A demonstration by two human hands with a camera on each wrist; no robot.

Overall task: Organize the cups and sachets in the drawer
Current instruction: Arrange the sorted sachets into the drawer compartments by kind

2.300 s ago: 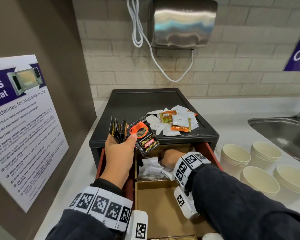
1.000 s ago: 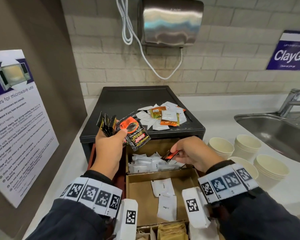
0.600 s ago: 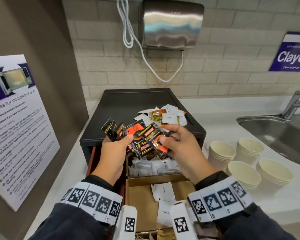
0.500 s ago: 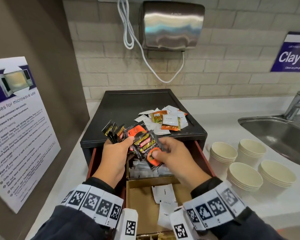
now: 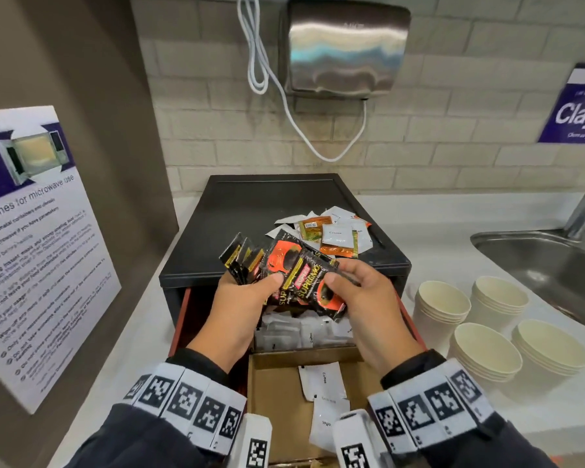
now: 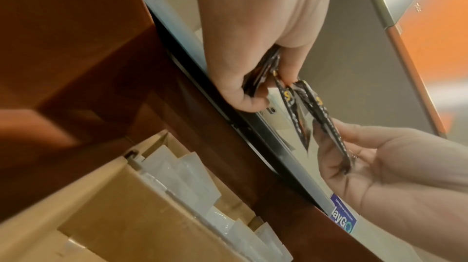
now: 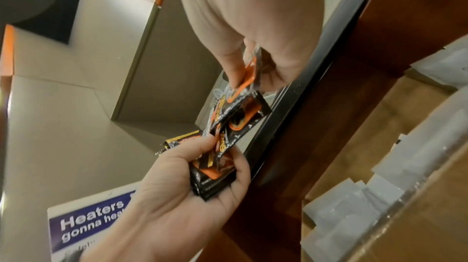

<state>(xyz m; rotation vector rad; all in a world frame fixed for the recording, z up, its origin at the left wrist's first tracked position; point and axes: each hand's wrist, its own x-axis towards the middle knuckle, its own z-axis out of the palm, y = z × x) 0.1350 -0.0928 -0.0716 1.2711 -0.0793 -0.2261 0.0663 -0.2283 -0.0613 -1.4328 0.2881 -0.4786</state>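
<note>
My left hand point(image 5: 247, 295) grips a fanned bunch of black-and-orange coffee sachets point(image 5: 284, 265) above the open drawer point(image 5: 183, 319). My right hand point(image 5: 355, 292) pinches one more black-and-orange sachet point(image 5: 325, 292) and lays it against that bunch. The right wrist view has the pinched sachet point(image 7: 249, 78) just over the bunch point(image 7: 215, 168) in the left palm. White sachets point(image 5: 298, 332) stand packed in the back cardboard compartment. Two white sachets point(image 5: 321, 380) lie flat in the brown compartment point(image 5: 274, 400) in front of it. Stacks of paper cups point(image 5: 483, 352) stand on the counter to the right.
Mixed white and orange sachets point(image 5: 335, 234) lie heaped on the black drawer unit's top point(image 5: 267, 204). A steel sink point(image 5: 547, 265) and tap lie at far right. A hand dryer point(image 5: 345, 45) hangs on the tiled wall. A microwave notice point(image 5: 31, 238) leans at left.
My right hand went into the drawer, came up pinching a black-and-orange sachet, and carried it up to the bunch in my left hand. The left hand hardly moved.
</note>
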